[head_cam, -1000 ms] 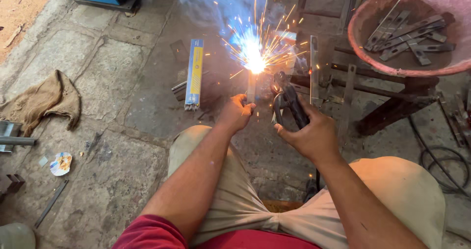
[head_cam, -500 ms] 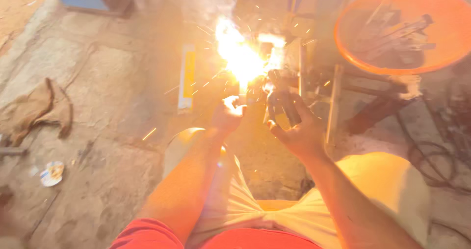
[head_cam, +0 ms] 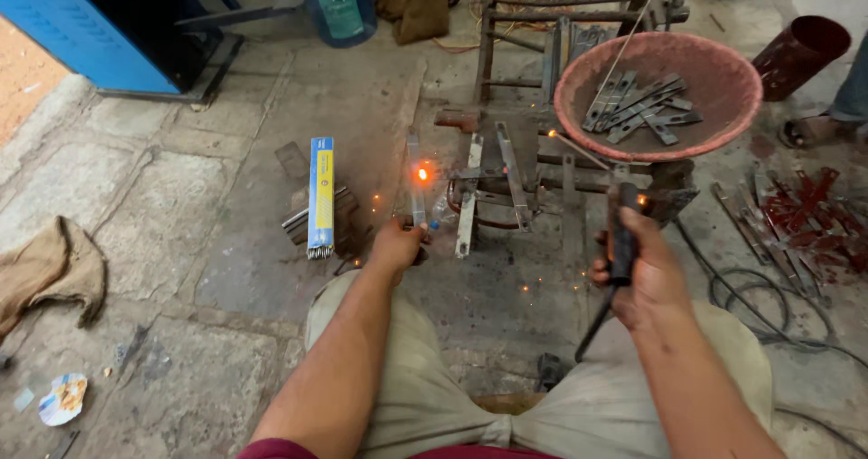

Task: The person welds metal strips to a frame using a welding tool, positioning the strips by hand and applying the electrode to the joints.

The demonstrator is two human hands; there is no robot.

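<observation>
The big bright sparks are gone now, leaving one hot orange spot on the metal strip (head_cam: pixel 416 180) that the left hand (head_cam: pixel 398 245) grips on the floor, while the right hand (head_cam: pixel 640 274) has pulled the black welding holder (head_cam: pixel 620 233) away, fingers clenched around it.

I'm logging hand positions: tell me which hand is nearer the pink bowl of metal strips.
Right. The right hand, gripping the black electrode holder, sits just below the pink bowl. The left hand holds a flat metal bar farther off, down to the bowl's left.
</observation>
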